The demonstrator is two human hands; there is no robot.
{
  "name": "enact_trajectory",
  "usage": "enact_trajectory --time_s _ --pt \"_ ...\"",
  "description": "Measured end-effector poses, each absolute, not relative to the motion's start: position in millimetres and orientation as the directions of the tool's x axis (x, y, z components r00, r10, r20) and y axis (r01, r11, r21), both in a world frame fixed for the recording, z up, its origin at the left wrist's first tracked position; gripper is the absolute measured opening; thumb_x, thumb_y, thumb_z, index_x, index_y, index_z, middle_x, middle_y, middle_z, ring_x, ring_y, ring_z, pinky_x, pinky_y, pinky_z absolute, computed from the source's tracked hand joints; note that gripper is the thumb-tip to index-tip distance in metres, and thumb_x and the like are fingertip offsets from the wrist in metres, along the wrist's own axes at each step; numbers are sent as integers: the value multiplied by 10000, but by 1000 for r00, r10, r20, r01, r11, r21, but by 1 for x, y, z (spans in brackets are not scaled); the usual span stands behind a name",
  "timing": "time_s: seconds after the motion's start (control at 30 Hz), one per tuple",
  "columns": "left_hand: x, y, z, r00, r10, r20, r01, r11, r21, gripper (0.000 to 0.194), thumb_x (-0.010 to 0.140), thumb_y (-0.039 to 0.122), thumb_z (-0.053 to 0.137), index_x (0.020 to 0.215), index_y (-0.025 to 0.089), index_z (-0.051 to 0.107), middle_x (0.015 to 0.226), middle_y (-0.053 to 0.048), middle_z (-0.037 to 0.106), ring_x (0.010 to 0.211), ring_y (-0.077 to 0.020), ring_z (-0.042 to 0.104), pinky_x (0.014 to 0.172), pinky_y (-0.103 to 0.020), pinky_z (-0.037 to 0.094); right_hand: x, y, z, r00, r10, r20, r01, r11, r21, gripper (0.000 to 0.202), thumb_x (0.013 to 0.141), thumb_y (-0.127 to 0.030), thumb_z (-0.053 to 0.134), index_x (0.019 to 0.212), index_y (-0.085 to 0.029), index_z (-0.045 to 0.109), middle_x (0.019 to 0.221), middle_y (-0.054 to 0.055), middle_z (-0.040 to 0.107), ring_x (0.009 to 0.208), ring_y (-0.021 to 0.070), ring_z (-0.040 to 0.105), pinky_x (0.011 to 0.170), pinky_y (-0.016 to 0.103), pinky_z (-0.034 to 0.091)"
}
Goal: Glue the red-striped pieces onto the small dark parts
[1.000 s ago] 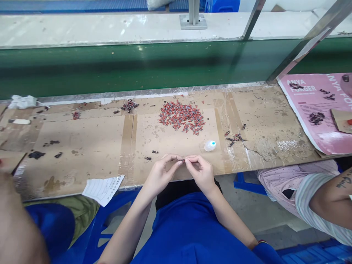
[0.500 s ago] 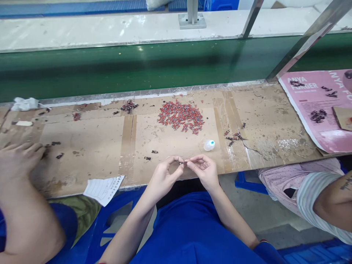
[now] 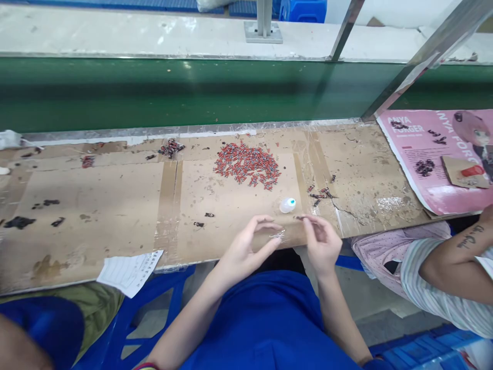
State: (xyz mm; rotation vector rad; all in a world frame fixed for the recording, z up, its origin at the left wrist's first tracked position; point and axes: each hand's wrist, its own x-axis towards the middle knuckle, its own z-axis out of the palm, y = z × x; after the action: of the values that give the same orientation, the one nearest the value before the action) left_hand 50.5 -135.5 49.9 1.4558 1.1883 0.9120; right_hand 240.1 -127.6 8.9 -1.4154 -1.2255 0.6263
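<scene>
My left hand [image 3: 246, 252] is open over the front edge of the cardboard-covered bench [image 3: 127, 200], thumb and fingers apart with nothing between them. To its right, my right hand [image 3: 323, 244] pinches a small dark part [image 3: 299, 218] between thumb and fingertips; its exact kind is too small to tell. Just beyond my hands lies a small translucent bottle [image 3: 287, 205] with a blue-green tip. Farther back spreads a heap of small red and silver parts [image 3: 248, 164]. Two small dark pieces [image 3: 204, 220] rest left of my hands.
Small dark and red parts [image 3: 321, 195] lie right of the bottle, and another cluster [image 3: 171, 148] sits back left. A paper slip [image 3: 131, 270] overhangs the front edge. A pink poster [image 3: 408, 174] covers the right end. One person's arm [image 3: 450, 257] is at right. Metal posts [image 3: 264, 18] stand behind.
My hands have parted: the right has moved right with the small dark part, and the left has opened. The arm of the person at left has drawn back from the bench.
</scene>
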Motion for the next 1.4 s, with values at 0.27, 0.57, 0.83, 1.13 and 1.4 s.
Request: enact_trajectory --time_s 0.27,0.57,0.83,1.13,1.4 --pt "-57 -113 10 158 958 238 830 -260 494 328 887 104 395 963 206 698 1055 -101 720 1033 -272 627 933 -454 507 274 -83 -8 114 860 497 754 250 -607 347 852 -444 663 1116 -224 707 1224 124 701 1279 344 481 1068 617 404" --pt "-57 -99 7 289 953 91 757 -285 588 386 843 79 410 974 242 735 952 -43 693 877 -185 665 791 -287 542 223 -84 -11 -26 958 287 519 259 -815 280 810 -420 713 989 -224 624 1096 116 734 1201 312 578 1018 529 465" --pt "-13 -108 -16 98 978 186 702 -200 684 236 942 264 509 926 206 738 904 -61 685 862 -201 655 808 -329 538 204 -95 -2 60 998 4 -148 13 -989 419 529 -491 867 795 -221 687 780 23 727 683 198 666 613 308 527" --pt "-26 -118 -11 98 974 203 748 -206 631 223 926 349 567 1028 234 728 959 -62 720 931 -228 645 853 -374 535 185 -92 3 188 968 -168 -211 -128 -969 272 634 -454 754 684 -190 710 624 21 693 525 161 589 477 270 454" --pt "-23 -115 -9 116 967 226 683 -243 688 181 929 295 565 964 231 731 927 -44 774 866 -207 711 814 -348 573 166 -100 4 166 979 -116 -36 -111 -993 256 679 -428 763 702 -180 703 703 58 750 667 228 701 625 324 561"
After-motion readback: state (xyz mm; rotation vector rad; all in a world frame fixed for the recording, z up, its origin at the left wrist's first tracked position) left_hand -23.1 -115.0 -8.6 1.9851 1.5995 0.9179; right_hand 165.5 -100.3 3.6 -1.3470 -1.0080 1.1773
